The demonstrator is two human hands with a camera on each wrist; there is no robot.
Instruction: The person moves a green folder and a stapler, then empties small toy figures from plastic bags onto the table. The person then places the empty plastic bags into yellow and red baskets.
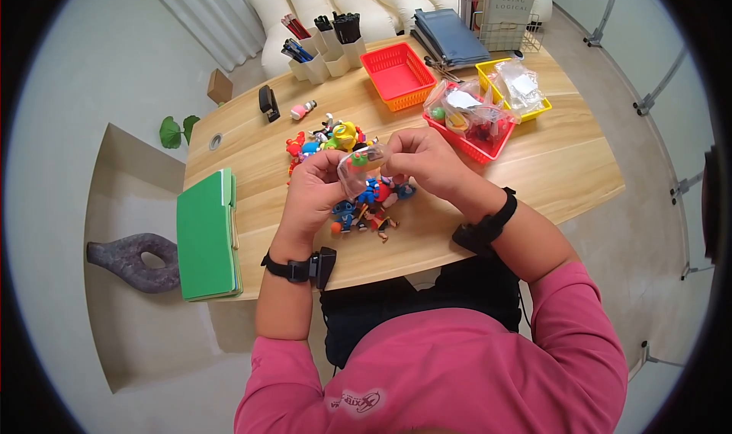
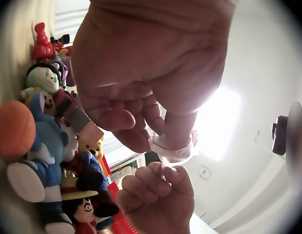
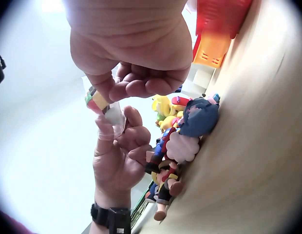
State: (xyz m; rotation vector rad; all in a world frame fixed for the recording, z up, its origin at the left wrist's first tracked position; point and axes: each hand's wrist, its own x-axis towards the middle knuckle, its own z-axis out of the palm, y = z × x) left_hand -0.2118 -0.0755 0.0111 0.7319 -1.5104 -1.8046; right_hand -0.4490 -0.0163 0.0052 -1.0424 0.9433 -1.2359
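Observation:
In the head view my left hand (image 1: 305, 198) grips a small clear plastic bag (image 1: 351, 181) between thumb and fingers. Inside it shows a small green and red thing (image 1: 358, 160); the right wrist view adds a yellowish part (image 3: 99, 101). My right hand (image 1: 428, 160) pinches the bag's other end with thumb and curled fingers. Clear plastic (image 2: 173, 155) overlaps the tip of my left thumb in the left wrist view. Just below and beyond both hands lies a pile of colourful toy figures (image 1: 347, 137), including a blue one with an orange ball (image 2: 14, 129).
A red basket (image 1: 488, 150) with bagged items stands right of the hands, beside a yellow basket (image 1: 545, 112). Farther back are another red basket (image 1: 396, 72), pen holders (image 1: 314, 70) and dark folders (image 1: 454, 38). Leftward lie a stapler (image 1: 268, 103), a pink-white figure (image 1: 303, 110) and green folders (image 1: 206, 236).

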